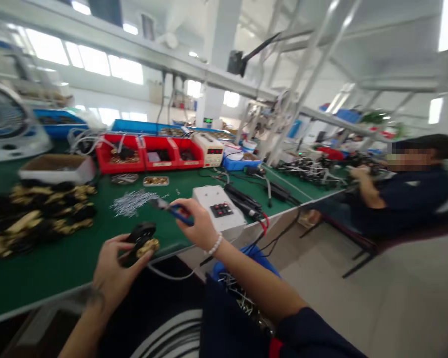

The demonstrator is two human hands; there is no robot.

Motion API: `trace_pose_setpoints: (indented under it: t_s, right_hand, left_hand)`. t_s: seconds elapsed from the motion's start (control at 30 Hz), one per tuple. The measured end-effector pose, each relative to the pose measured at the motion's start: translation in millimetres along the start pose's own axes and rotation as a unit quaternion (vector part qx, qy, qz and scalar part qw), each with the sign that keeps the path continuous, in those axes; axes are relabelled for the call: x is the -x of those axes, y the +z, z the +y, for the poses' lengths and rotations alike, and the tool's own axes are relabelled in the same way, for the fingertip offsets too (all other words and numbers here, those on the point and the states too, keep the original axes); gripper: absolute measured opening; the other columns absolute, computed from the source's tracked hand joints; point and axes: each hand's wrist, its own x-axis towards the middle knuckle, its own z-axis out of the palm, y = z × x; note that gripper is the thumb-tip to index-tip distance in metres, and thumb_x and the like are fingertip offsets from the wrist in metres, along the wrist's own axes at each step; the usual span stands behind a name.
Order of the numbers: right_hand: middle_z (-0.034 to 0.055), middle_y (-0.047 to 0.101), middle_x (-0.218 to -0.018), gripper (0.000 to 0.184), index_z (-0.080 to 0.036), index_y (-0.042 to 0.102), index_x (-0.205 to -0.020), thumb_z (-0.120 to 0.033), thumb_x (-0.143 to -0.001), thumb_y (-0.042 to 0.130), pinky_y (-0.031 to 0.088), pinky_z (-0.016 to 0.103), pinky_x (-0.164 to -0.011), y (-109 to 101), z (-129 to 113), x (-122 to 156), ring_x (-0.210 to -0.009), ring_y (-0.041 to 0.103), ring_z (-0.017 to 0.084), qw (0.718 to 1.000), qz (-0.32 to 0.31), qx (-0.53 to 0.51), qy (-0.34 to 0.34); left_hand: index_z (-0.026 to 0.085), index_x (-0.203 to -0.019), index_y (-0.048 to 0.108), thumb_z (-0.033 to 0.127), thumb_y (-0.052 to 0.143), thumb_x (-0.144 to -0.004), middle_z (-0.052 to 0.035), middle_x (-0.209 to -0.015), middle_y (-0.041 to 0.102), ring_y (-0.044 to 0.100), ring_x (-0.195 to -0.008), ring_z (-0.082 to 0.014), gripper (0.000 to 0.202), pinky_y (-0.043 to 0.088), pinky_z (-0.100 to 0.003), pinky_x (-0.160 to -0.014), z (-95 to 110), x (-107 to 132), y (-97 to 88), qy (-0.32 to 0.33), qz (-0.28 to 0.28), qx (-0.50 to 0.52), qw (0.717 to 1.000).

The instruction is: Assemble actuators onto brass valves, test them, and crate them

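Observation:
My left hand (114, 268) grips a black-and-brass fitting (144, 238) above the front edge of the green bench. Its black round part faces up and a brass threaded part points right; a pale cable (172, 277) seems to run from it. In my right hand (198, 226) is a pair of pliers (181, 214) with blue handles, its blurred jaws pointing left, a little above and apart from the fitting. Beyond the jaws lies a heap of thin silvery pieces (132, 203). At the left, many black-and-brass fittings (34, 216) are piled on the bench.
Red bins (157, 158) line the back beside a power supply (211, 151). A white box with black terminals (220, 209) stands right of my right hand. A blue bin of cables (254, 261) is below the bench edge. A co-worker (406, 189) sits at the right.

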Motion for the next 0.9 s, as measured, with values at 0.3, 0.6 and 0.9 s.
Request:
trace_pose_setpoints:
  t_s: [0.3, 0.6, 0.9]
  right_hand:
    - [0.0095, 0.063, -0.098, 0.033, -0.016, 0.06, -0.116, -0.015, -0.086, 0.047, 0.048, 0.036, -0.083, 4, 23, -10, -0.089, 0.059, 0.022, 0.996, 0.04, -0.058, -0.049]
    - [0.003, 0.063, -0.078, 0.024, -0.022, 0.066, -0.099, -0.012, -0.08, 0.054, 0.046, 0.028, -0.066, 11, 19, -11, -0.07, 0.058, 0.018, 0.996, -0.02, 0.001, -0.091]
    - [0.0033, 0.063, -0.078, 0.027, -0.021, 0.067, -0.098, -0.009, -0.077, 0.056, 0.044, 0.027, -0.065, 8, 13, -5, -0.068, 0.057, 0.018, 0.995, -0.043, 0.057, -0.068]
  left_hand:
    - [0.02, -0.083, 0.052, 0.041, 0.076, -0.07, -0.0115, -0.117, 0.058, 0.061, -0.113, -0.0276, 0.035, 0.06, -0.041, -0.081, -3, 0, -0.5, -0.018, -0.003, -0.033, 0.999]
    - [0.02, -0.082, 0.05, 0.033, 0.082, -0.067, -0.0122, -0.115, 0.058, 0.061, -0.112, -0.0297, 0.037, 0.056, -0.047, -0.088, -11, 1, 3.3, 0.021, 0.002, -0.036, 0.999]
    - [0.021, -0.083, 0.049, 0.033, 0.081, -0.068, -0.0122, -0.115, 0.059, 0.059, -0.116, -0.0301, 0.037, 0.055, -0.047, -0.091, -11, 1, 4.6, 0.041, -0.004, -0.044, 0.998]
